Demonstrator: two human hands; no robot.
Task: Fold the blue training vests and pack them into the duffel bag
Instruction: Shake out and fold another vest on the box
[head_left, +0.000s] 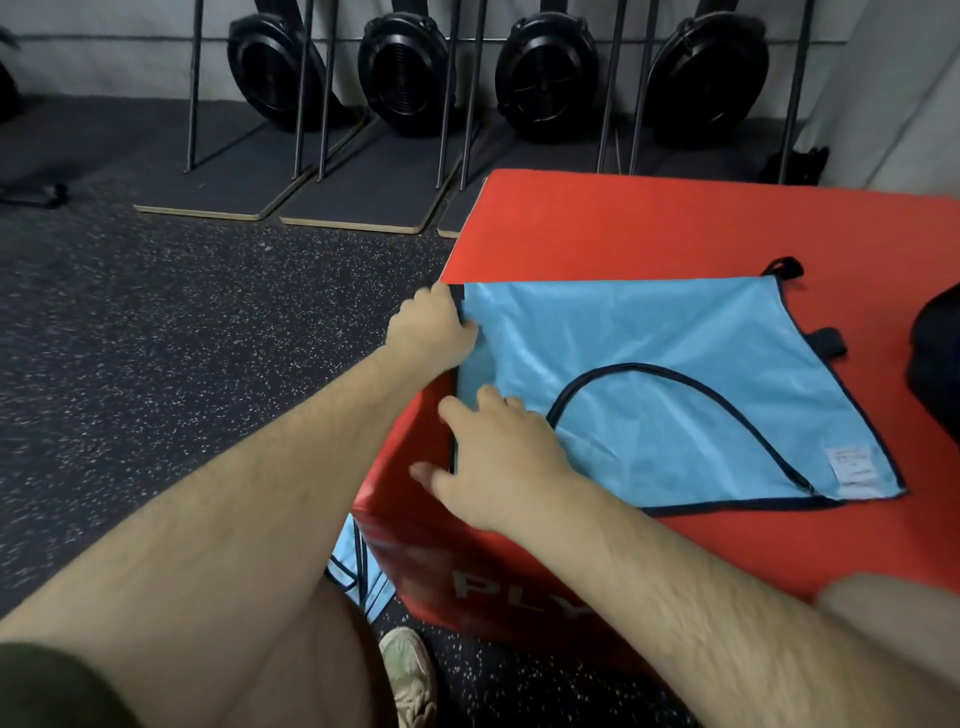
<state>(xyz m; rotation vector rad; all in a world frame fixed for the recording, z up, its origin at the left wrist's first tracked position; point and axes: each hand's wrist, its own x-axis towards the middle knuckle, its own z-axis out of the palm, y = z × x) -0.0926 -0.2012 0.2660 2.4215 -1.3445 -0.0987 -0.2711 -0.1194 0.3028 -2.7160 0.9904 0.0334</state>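
White letters "PLY" on the side of the red plyo box (431, 566), later letters hidden. Small white tag (850, 462) on the blue vest (649, 332): print unreadable.

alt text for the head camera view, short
A blue training vest lies spread flat on a red padded box; the left hand grips its far left corner and the right hand reaches open-fingered to its near left edge. A black bag shows at the right edge.

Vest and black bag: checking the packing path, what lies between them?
In the head view, only bare red box top lies between the vest and the bag, apart from a dark strap tab at the vest's edge.
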